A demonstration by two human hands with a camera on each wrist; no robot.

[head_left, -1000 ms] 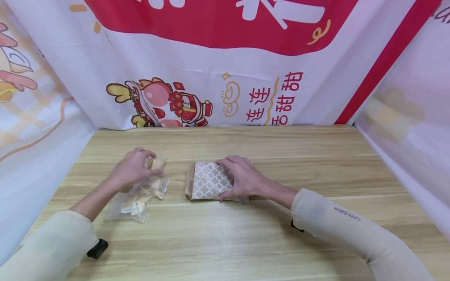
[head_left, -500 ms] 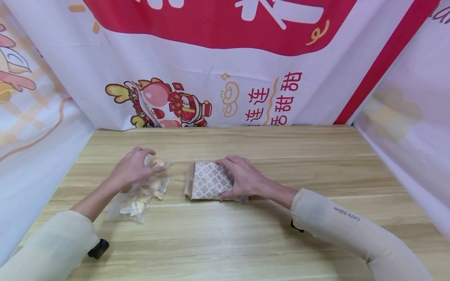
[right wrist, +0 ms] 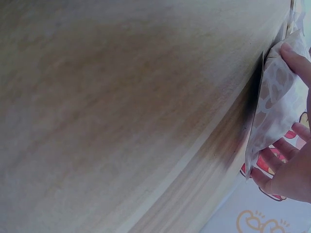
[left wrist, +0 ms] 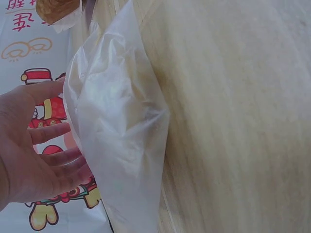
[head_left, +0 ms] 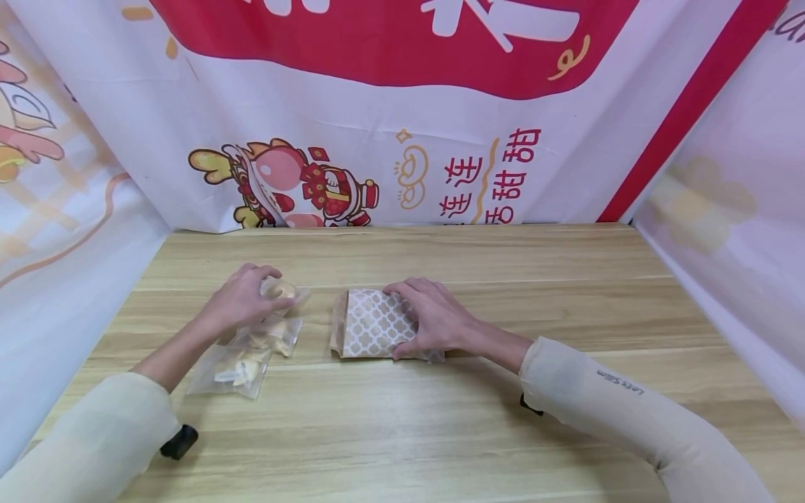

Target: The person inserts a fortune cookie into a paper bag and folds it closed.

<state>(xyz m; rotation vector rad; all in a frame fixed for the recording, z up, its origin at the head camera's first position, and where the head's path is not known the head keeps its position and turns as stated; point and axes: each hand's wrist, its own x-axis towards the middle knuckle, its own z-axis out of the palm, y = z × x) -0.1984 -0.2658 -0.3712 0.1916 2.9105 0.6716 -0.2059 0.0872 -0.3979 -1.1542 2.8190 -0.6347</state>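
While two clear bags [head_left: 258, 351] are lying lower left, my right hand [head_left: 435, 316] is gripping the patterned packet [head_left: 376, 323] mid-frame, my left hand [head_left: 240, 299] is holding a small bag [head_left: 288, 288] centre-left, and printed cloth [head_left: 402, 115] is filling the top.

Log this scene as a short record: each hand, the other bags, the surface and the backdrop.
Left hand: holds a translucent bag with beige contents
Right hand: grips a quatrefoil-print paper bag lying on the tabletop
Nearby: two more translucent bags, closer to the person than the held one, beige pieces inside
Surface: wood-grain tabletop
Backdrop: red-and-white printed cloth with a cartoon figure
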